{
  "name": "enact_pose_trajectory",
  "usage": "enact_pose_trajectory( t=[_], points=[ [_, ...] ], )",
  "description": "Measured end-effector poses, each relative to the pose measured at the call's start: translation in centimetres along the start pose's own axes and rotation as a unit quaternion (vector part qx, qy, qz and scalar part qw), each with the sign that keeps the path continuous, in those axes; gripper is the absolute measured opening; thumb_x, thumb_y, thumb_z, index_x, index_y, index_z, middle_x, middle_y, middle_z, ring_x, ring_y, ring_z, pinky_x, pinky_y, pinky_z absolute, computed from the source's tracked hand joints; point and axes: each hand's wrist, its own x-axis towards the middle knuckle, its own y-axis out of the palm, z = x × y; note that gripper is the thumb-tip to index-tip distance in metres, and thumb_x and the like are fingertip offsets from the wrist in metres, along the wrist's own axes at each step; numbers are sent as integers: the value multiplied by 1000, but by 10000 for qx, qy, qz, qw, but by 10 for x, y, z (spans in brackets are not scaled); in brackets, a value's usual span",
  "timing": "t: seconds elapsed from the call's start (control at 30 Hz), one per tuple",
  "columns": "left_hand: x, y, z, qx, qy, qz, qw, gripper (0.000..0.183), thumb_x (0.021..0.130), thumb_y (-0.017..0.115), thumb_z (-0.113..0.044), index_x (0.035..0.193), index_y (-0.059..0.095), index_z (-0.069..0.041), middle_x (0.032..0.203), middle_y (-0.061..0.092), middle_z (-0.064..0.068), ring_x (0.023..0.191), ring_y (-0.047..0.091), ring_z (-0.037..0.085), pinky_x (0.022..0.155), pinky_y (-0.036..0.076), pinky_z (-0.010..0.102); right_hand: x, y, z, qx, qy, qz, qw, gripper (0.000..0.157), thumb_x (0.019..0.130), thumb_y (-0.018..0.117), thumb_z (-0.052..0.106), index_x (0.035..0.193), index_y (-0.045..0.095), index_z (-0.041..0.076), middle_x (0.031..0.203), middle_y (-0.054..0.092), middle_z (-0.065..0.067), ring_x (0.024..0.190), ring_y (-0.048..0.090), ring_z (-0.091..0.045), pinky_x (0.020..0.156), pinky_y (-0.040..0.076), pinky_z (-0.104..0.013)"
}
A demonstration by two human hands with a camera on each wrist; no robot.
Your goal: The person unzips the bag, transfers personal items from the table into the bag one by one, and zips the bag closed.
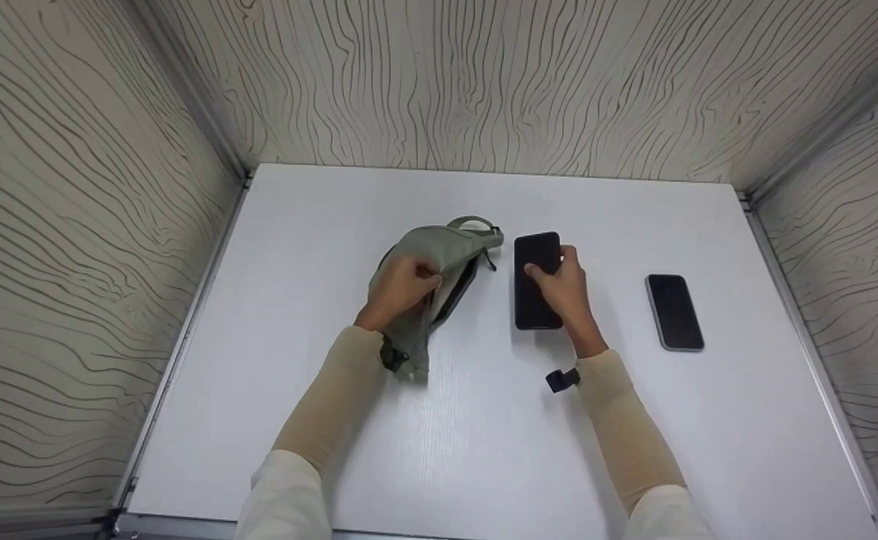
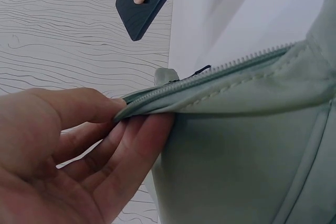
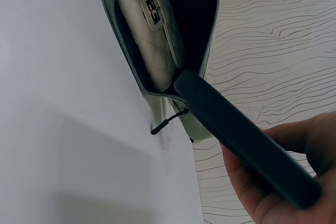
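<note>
A sage-green zippered sling bag [image 1: 427, 244] lies left of the table's middle. My left hand [image 1: 403, 286] pinches the fabric at its zipped edge [image 2: 220, 80] between thumb and fingers, and the mouth gapes. Inside sits a quilted beige purse [image 3: 149, 40] with a metal clasp. My right hand [image 1: 563, 291] grips a black smartphone [image 1: 534, 304] by its side, thumb across the screen, just right of the bag. In the right wrist view the phone's narrow edge shows, and its far end overlaps the bag's opening.
Another smartphone [image 1: 675, 311], dark-screened with a pale frame, lies farther right on the white table [image 1: 468, 450]. Wood-grain patterned panels [image 1: 483, 82] stand behind and at both sides. A dark zipper pull [image 3: 169, 120] hangs from the bag's end.
</note>
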Motion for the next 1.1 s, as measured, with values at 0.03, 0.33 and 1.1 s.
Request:
enact_pose_trajectory(
  t=[0.03, 0.33, 1.1],
  points=[
    [0, 0, 0, -8, 8, 1, 10000, 11, 98, 71, -10, 103, 76, -1, 94, 74, 12, 73, 62, 14, 65, 52, 27, 0, 1, 0, 20, 3, -1, 10000, 66, 101, 70, 22, 152, 37, -3, 139, 61, -33, 122, 65, -44, 108, 50, -56],
    [0, 0, 1, 101, 50, -79, 9999, 11, 97, 72, -11, 102, 76, -2, 94, 74, 11, 73, 62, 14, 66, 51, 27, -1, 8, 1, 104, 118, 79, 9998, 67, 101, 69, 23, 153, 37, -3, 143, 58, -32, 123, 63, -42, 109, 48, -55],
    [2, -1, -3, -235, -165, 26, 9996, 12, 98, 70, -8, 102, 74, 2, 93, 73, 13, 72, 61, 14, 62, 51, 25, -2, 23, -1, 432, 174, 151, 9988, 65, 99, 69, 23, 151, 41, -5, 138, 59, -28, 118, 58, -34, 103, 46, -47]
  ],
)
